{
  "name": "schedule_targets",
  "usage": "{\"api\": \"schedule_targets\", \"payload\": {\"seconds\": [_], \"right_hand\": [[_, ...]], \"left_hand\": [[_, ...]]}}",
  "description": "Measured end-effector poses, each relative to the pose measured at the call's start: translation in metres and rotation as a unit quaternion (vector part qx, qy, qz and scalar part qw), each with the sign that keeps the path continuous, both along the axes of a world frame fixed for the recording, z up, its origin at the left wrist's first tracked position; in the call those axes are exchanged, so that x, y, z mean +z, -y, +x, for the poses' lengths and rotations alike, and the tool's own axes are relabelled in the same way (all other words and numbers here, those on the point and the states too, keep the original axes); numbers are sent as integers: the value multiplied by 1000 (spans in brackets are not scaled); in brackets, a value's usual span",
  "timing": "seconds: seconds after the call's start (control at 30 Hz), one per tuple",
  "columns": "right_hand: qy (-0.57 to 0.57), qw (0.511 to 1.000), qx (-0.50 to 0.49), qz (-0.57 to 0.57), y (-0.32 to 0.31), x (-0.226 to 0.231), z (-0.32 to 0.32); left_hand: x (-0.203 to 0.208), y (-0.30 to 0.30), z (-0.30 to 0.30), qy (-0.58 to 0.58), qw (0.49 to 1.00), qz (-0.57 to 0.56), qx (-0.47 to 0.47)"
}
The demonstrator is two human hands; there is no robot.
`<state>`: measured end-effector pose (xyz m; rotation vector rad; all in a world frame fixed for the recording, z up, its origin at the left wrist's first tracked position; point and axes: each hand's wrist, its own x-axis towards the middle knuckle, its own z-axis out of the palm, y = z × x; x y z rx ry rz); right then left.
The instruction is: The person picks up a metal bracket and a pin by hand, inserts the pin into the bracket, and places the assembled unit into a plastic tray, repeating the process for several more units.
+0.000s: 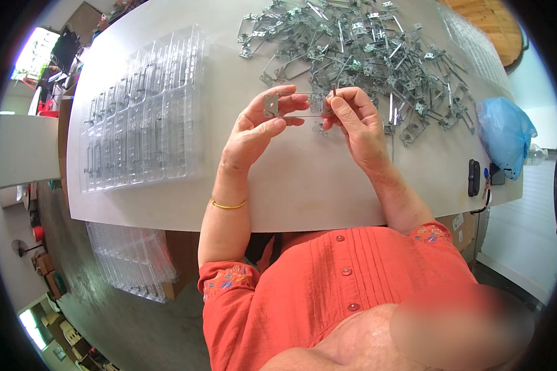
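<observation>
Between my two hands, above the table [303, 201], is a small metal frame part [271, 104] with flat end plates joined by two thin rods. My left hand [250, 133] closes around its left plate, thumb below and fingers above. The right end is pinched between the thumb and fingers of my right hand [359, 127]. A short, thin, dark piece sticks up by my right fingertips; what it is I cannot make out. Just beyond my right hand lies a big heap of similar metal parts [359, 55], loosely tangled together.
To the left, a clear plastic tray [141, 114] has metal parts in its rows of slots. Further clear trays [130, 263] are stacked below the table's front left edge. At the right are a blue plastic bag [506, 136] and a small black object [473, 178].
</observation>
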<state>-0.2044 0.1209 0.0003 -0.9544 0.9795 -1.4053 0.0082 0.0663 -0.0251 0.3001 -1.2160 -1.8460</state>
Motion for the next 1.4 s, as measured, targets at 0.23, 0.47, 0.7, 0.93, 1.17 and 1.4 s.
{"api": "schedule_targets", "payload": {"seconds": [0.23, 0.47, 0.7, 0.93, 1.17, 1.4], "right_hand": [[-118, 983, 10, -140, 0, 6, -5], [-251, 942, -2, -222, -1, 3, -4], [-315, 913, 4, -261, 1, 4, -6], [-256, 951, -67, -161, -1, 3, -5], [-278, 951, -42, -130, -3, 4, 1], [-252, 965, -22, -66, -2, 2, 3]], "left_hand": [[-3, 6, 5, -25, 994, 89, -55], [1, 3, 6, 64, 986, 144, -57], [9, -1, 8, 108, 985, 113, -77], [8, 0, 5, 113, 984, 137, -11], [5, 0, 4, 122, 983, 133, 27], [4, 0, 5, 131, 983, 127, 26]]}}
